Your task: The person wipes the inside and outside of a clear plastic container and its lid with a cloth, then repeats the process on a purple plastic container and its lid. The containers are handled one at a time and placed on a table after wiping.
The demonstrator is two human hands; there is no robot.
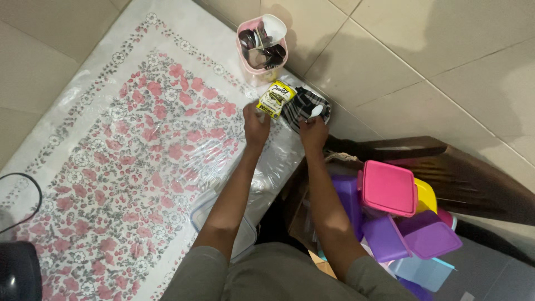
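The left hand [256, 124] rests at the far edge of the table [83, 128], fingers closed on the lower end of a yellow packet [276, 99]. The right hand [314, 131] is just beside it and pinches a small white piece, maybe a spoon [316, 111], over a dark checked cloth [304, 105]; the view is too small to be sure. Both things lie at the table corner, near the pink holder [262, 50] full of cutlery.

The packet and cloth sit very close to the edge, so a pull toward the floor side could drop them. An elbow moving back may also knock the stack of coloured boxes [390, 212] on the chair [446, 161], because they are piled loosely.
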